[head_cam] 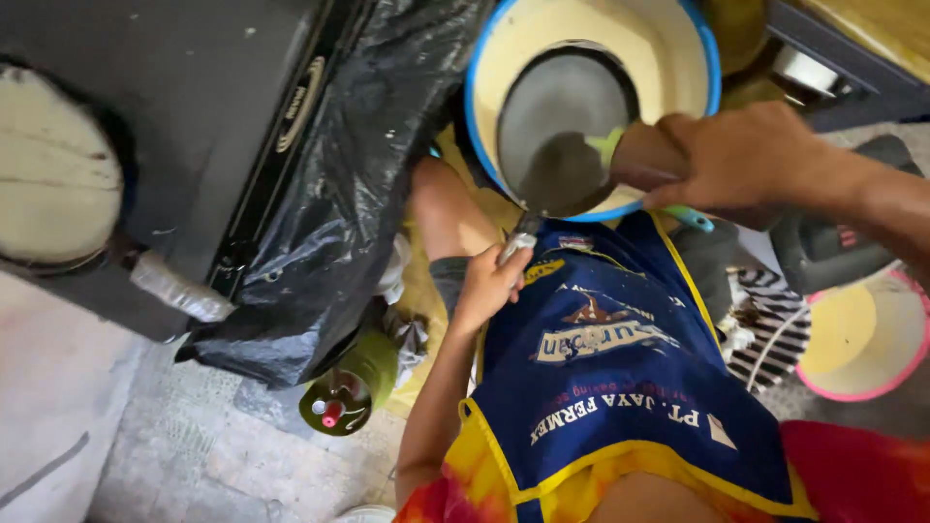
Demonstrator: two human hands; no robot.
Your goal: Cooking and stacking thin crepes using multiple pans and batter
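My left hand [489, 283] grips the metal handle of a dark round pan [562, 121] and tilts it over a blue-rimmed basin [668, 48] of cream batter. My right hand [741, 160] is closed on a utensil with a teal handle [690, 217]. The utensil's light green tip [606, 145] touches the inside of the pan near its right edge. A blue apron with yellow trim [620, 387] covers my lap just below the pan.
A black stove body [213, 107] with a pale round disc [53, 165] stands on the left, with a black plastic bag [358, 165] draped beside it. A green gas canister [344, 387] sits on the floor below the bag. A pink-rimmed bowl [862, 339] and a striped cloth [775, 334] lie at the right.
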